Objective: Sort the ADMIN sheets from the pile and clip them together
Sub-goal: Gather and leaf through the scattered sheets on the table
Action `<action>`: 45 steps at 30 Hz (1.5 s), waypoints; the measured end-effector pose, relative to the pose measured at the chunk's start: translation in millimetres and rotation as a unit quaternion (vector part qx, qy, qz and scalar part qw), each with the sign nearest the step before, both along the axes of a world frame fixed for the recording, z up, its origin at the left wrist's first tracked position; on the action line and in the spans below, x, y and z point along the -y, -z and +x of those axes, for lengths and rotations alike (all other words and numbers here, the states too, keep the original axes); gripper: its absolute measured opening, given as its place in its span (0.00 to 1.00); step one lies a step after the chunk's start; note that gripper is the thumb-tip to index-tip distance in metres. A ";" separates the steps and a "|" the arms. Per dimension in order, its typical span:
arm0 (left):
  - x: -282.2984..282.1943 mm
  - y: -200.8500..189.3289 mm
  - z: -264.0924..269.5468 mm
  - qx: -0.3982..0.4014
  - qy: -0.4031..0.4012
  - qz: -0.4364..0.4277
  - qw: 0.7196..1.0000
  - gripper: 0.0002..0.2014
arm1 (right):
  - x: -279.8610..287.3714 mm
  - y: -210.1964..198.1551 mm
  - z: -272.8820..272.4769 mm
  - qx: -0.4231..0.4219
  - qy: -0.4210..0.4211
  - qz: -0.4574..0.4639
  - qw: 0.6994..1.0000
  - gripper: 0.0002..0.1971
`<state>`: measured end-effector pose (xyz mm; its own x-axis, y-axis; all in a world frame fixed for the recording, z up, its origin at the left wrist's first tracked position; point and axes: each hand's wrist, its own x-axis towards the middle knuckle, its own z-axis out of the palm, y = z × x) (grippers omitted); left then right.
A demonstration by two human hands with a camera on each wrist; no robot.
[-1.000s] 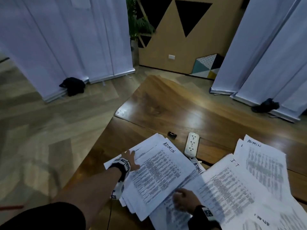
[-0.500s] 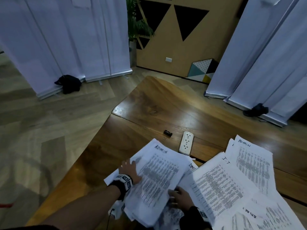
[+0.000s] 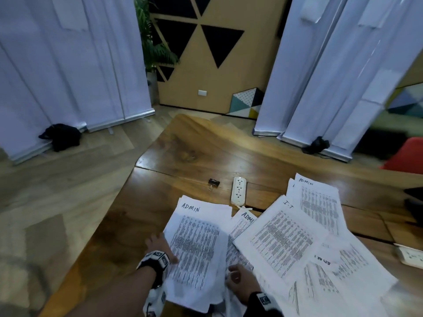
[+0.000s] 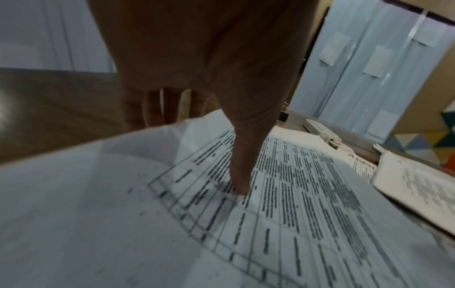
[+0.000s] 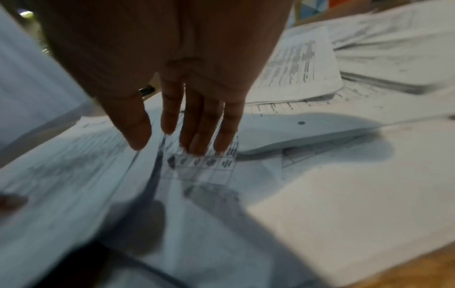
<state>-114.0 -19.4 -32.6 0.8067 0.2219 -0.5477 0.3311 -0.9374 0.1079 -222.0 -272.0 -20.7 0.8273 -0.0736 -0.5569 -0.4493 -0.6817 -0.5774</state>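
Observation:
A stack of printed sheets headed ADMIN (image 3: pixel 196 243) lies on the wooden table (image 3: pixel 183 156) in front of me. My left hand (image 3: pixel 160 243) holds its left edge: the thumb (image 4: pixel 240 181) presses on the top sheet and the fingers (image 4: pixel 152 111) reach under the edge. My right hand (image 3: pixel 238 277) rests with straight fingers (image 5: pixel 197 136) on the sheets at the stack's lower right. Another ADMIN sheet (image 3: pixel 246 219) peeks out beside the stack, and a third (image 3: pixel 318 202) lies far right. A black binder clip (image 3: pixel 213 182) sits beyond the stack.
An I-T sheet (image 3: pixel 279 239) and more loose sheets (image 3: pixel 332 277) spread to the right. A white power strip (image 3: pixel 238 189) lies next to the clip. The table's left edge (image 3: pixel 109 211) drops to the floor. White banners and a red seat (image 3: pixel 409 156) stand behind.
The ADMIN stack has turned straighter and its sheets sit more squared together between my hands. My left hand slid down along its left edge. The right hand stayed at the lower right.

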 end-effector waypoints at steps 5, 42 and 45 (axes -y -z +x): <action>-3.5 -1.6 -5.6 -0.002 -0.048 -0.069 0.996 0.58 | -15.1 1.4 -28.5 0.003 -0.121 -0.173 0.977 0.41; -64.3 -9.9 -51.6 -0.002 -0.135 -0.083 0.987 0.20 | -25.8 -9.9 -27.1 0.053 -0.123 -0.217 0.967 0.13; -63.7 -12.9 -46.8 0.011 -0.141 -0.087 0.986 0.20 | -7.1 -38.8 -16.2 0.151 0.015 -0.185 0.971 0.13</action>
<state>-160.7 44.2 -19.8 0.7392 0.3429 -0.5797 0.5711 -0.7754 0.2694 -238.2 -264.9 18.1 0.9430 -0.2492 -0.2206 -0.3209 -0.8568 -0.4037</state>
